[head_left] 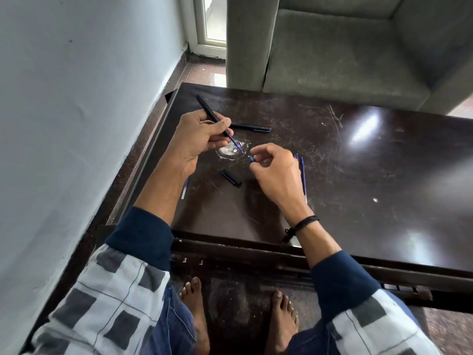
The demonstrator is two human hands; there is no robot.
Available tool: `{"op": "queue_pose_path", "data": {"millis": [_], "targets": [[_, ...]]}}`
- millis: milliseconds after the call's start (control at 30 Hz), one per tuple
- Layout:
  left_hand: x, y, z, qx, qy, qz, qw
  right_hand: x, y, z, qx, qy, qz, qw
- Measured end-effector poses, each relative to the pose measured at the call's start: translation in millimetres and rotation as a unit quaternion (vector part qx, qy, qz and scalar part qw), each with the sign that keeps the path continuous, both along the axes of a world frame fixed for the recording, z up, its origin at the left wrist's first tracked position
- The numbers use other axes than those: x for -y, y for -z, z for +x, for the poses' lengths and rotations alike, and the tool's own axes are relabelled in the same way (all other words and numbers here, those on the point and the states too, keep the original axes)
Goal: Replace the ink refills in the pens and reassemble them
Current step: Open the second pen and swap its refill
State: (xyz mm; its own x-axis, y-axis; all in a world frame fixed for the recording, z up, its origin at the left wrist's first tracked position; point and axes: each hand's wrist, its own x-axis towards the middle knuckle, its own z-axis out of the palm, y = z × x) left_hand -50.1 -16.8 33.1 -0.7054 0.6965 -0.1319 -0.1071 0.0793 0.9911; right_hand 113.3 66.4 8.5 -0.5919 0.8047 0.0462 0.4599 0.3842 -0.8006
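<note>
Dark, glossy, scratched worktop point(358, 162). Slim black pen barrel point(207, 109), thin blue refill point(235, 144) sticking out, is gripped by left hand point(199, 139). Small blue tip piece point(252, 159) is pinched by right hand point(276, 170). Black cap point(231, 177) lies between them.

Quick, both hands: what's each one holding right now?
Left hand: grips black pen barrel, refill tip protruding.
Right hand: pinches small blue pen part.
</note>
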Motion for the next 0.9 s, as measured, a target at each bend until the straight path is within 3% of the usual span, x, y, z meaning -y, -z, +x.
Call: {"op": "queue_pose_path", "data": {"millis": [167,900], "targets": [[-1.1,0.7,1.0,0.0,0.012,-0.008,1.0,1.0,-1.6,-2.5,-0.065,-0.001,-0.037,0.997],[-1.6,-1.1,7.7,0.005,0.037,-0.017,0.999,4.2,-2.0,-0.5,-0.063,-0.001,-0.021,0.998]]}}
